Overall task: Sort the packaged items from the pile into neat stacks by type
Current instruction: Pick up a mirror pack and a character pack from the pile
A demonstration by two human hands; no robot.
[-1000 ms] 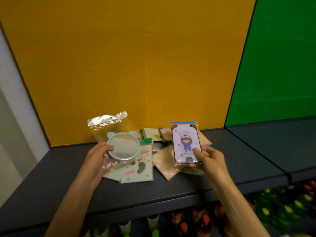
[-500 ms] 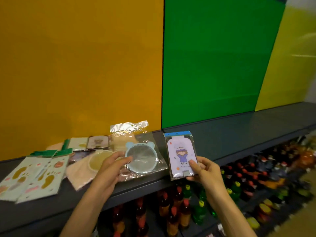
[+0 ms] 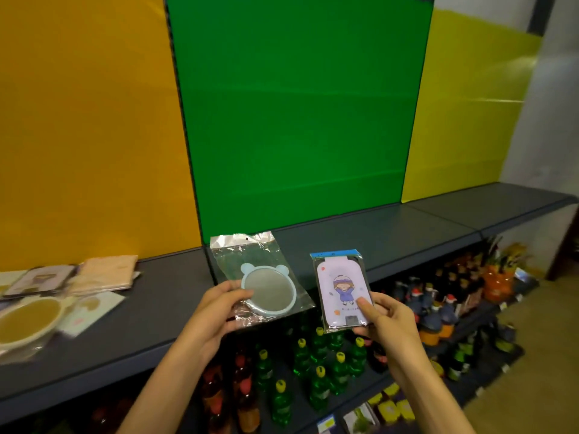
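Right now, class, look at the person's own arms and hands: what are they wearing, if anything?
Both forearms are bare as far as the frame shows: no sleeves in view. The left hand and right hand wear no gloves, and no rings, watch or bracelets are visible.

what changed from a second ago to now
Both hands carried their packets rightward, away from the pile, to the shelf stretch under the green panel. The left hand still grips the bagged round mirror; the right hand still pinches the cartoon-girl packet. Nothing was let go.
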